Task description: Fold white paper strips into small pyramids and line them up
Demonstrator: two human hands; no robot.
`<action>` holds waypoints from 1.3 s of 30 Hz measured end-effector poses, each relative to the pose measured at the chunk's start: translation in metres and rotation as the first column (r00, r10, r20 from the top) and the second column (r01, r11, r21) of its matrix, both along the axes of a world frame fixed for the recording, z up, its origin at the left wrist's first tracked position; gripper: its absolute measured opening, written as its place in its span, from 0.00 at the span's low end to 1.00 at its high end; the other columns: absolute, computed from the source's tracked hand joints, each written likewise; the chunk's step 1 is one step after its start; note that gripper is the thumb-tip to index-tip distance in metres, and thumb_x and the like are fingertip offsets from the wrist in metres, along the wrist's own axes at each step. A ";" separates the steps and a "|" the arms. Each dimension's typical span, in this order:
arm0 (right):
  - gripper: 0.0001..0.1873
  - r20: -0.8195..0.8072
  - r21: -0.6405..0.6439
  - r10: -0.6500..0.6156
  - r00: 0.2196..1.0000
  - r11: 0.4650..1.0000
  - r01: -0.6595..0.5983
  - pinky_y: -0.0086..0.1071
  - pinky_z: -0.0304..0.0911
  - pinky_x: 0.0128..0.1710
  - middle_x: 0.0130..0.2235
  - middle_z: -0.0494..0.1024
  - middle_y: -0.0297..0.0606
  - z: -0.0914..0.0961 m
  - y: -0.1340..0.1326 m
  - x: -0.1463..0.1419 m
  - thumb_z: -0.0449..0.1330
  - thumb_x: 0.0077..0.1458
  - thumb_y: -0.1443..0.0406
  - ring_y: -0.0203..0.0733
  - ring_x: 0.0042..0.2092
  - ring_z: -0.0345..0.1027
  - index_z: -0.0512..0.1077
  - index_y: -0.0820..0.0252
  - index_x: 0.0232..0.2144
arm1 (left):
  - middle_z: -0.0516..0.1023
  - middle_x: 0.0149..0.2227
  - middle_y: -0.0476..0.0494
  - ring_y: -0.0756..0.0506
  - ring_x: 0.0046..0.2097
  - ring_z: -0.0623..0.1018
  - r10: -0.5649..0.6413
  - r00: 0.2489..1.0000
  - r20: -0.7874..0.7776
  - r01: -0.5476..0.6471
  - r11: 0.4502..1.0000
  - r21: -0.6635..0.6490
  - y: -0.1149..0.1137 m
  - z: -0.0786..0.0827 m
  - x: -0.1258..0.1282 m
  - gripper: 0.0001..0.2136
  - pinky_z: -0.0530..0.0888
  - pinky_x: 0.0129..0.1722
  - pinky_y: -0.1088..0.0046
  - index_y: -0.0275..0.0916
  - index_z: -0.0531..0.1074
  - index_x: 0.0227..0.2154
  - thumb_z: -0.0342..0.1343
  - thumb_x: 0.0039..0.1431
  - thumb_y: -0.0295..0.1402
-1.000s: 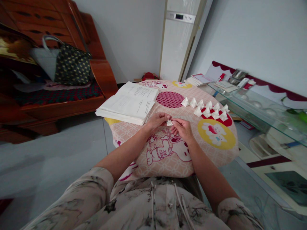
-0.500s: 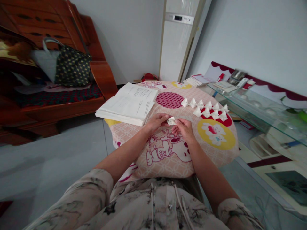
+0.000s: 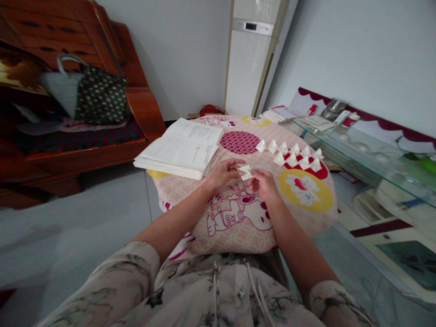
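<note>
A small folded white paper piece is held between both hands, above the round table's patterned cloth. My left hand pinches its left side, thumb below and fingers above. On the other side, my right hand grips the lower right corner between thumb and index finger, its other fingers curled beneath. Two rows of folded white paper shapes, pointed at the top, stand on the cloth to the right of my hands. Left of them lies an open stack of printed pages.
A glass-topped cabinet borders the table on the right, with metal containers on it. Papers are piled at the table's far edge. At the left stands a wooden bench with a patterned bag.
The folded paper shows more of its face and looks more opened out. My left fingers have lifted and stretched over it, and the right hand's lower fingers have curled in.
</note>
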State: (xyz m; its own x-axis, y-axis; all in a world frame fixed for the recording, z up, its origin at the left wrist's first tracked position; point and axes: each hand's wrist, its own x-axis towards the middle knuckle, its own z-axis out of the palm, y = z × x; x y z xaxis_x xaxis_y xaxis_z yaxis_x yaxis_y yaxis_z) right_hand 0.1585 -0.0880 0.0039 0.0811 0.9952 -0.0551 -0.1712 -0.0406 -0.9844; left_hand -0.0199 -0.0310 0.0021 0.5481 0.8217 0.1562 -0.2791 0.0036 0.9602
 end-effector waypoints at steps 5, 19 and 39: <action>0.15 -0.009 -0.032 0.022 1.000 0.999 -0.023 0.26 0.54 0.10 0.17 0.73 0.30 0.002 -0.001 0.000 0.66 0.43 0.54 0.33 0.14 0.59 0.68 0.56 0.25 | 0.79 0.30 0.49 0.51 0.29 0.78 -0.011 0.999 -0.046 0.009 0.999 -0.040 -0.002 0.000 0.000 0.26 0.76 0.33 0.74 0.33 0.74 0.51 0.71 0.48 0.32; 0.11 0.364 -0.063 -0.078 0.928 0.992 0.108 0.27 0.48 0.11 0.14 0.69 0.30 -0.001 0.003 0.004 0.61 0.47 0.57 0.34 0.14 0.56 0.69 0.56 0.21 | 0.78 0.28 0.49 0.51 0.25 0.74 0.038 0.957 -0.288 -0.028 0.999 0.041 -0.002 -0.006 -0.001 0.29 0.71 0.29 0.73 0.34 0.77 0.53 0.71 0.45 0.30; 0.11 0.826 0.368 -0.209 0.524 0.903 -0.220 0.34 0.65 0.40 0.31 0.78 0.39 -0.014 0.013 0.005 0.59 0.45 0.77 0.44 0.36 0.70 0.76 0.58 0.24 | 0.78 0.32 0.44 0.43 0.37 0.74 0.384 0.735 -0.558 0.052 0.789 0.612 0.004 -0.009 0.007 0.11 0.70 0.43 0.68 0.39 0.83 0.34 0.63 0.45 0.23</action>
State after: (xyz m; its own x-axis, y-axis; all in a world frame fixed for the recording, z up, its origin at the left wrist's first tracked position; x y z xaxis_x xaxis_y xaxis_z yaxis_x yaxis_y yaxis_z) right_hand 0.1638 -0.0746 -0.0105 -0.1312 0.9026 0.4099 0.7293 0.3680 -0.5768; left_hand -0.0127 -0.0271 -0.0064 0.5517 0.7841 0.2842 0.4437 -0.5645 0.6961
